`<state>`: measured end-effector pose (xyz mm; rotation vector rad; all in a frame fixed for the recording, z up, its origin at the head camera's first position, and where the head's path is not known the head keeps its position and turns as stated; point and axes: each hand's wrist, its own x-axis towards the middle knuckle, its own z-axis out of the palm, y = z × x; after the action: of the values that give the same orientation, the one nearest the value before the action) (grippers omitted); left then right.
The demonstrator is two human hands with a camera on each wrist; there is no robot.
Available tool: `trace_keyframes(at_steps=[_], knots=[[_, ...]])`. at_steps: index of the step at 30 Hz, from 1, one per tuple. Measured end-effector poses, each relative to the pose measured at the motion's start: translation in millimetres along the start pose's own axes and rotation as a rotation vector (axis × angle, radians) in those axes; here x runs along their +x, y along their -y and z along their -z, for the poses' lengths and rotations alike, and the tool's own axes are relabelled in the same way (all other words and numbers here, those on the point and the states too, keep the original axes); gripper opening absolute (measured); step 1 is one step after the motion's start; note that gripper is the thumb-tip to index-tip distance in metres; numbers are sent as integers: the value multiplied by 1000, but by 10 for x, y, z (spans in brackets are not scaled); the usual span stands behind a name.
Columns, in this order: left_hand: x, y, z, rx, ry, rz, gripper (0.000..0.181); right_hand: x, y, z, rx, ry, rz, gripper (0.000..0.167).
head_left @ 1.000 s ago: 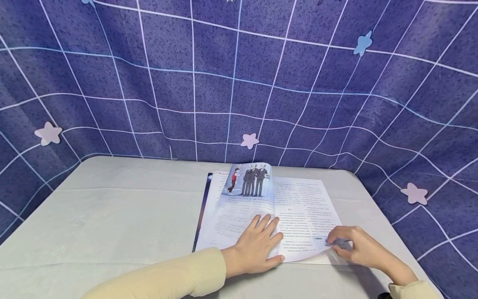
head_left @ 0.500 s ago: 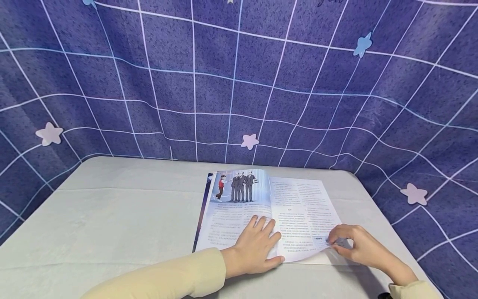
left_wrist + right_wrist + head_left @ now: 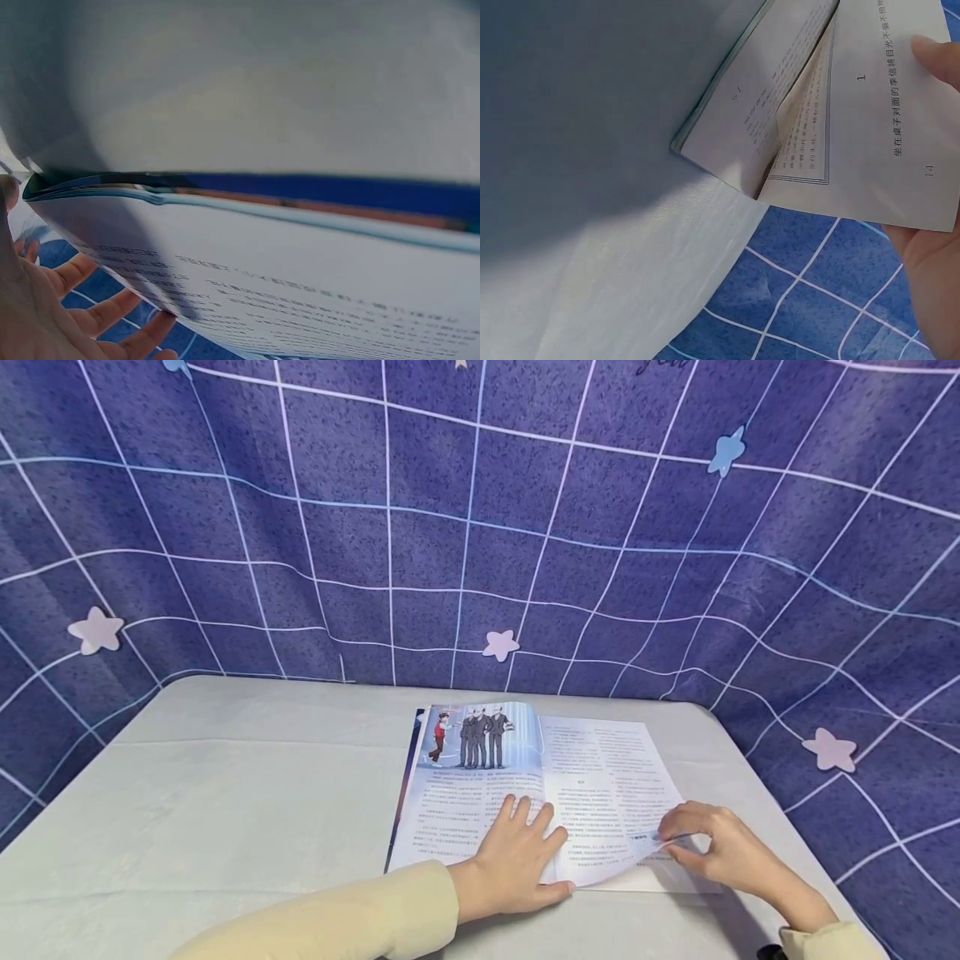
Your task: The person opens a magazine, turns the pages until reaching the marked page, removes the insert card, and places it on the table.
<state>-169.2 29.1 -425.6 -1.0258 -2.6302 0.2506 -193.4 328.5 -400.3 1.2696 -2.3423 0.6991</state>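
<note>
An open magazine (image 3: 600, 777) lies on the table, printed text on its right page. Its left page (image 3: 450, 802) carries a picture of a figure in red beside several suited figures. My left hand (image 3: 517, 864) rests with spread fingers on the lower part near the spine; the left wrist view shows those fingers (image 3: 112, 311) against the page. My right hand (image 3: 723, 852) pinches the lower outer corner of the right page, which bends up off the sheets below. In the right wrist view the thumb (image 3: 937, 60) presses on this raised page (image 3: 870, 165).
A pale cloth covers the table (image 3: 247, 793), with the magazine right of its middle. Behind and at the sides hangs a purple-blue curtain (image 3: 330, 543) with white grid lines and stars.
The left page, raised and curved earlier, has swung left and settled flatter, its picture moving left with it. Both hands stay nearly in place; the right page's held corner is slightly more bent.
</note>
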Motion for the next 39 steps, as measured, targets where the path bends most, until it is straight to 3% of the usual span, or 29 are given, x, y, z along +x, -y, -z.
trace_keyframes(at_steps=[8, 23, 32, 39], knots=[[9, -33, 3, 21, 20, 1, 65, 41, 23, 39, -93, -8, -32, 27], [44, -64, -4, 48, 14, 7, 66, 126, 94, 84, -111, -31, -98, 25], [58, -78, 15, 85, -3, 20, 66, 166, 100, 100, -107, -47, -102, 26], [59, -83, 23, 98, -3, 21, 66, 196, 93, 97, -91, -82, -59, 27]])
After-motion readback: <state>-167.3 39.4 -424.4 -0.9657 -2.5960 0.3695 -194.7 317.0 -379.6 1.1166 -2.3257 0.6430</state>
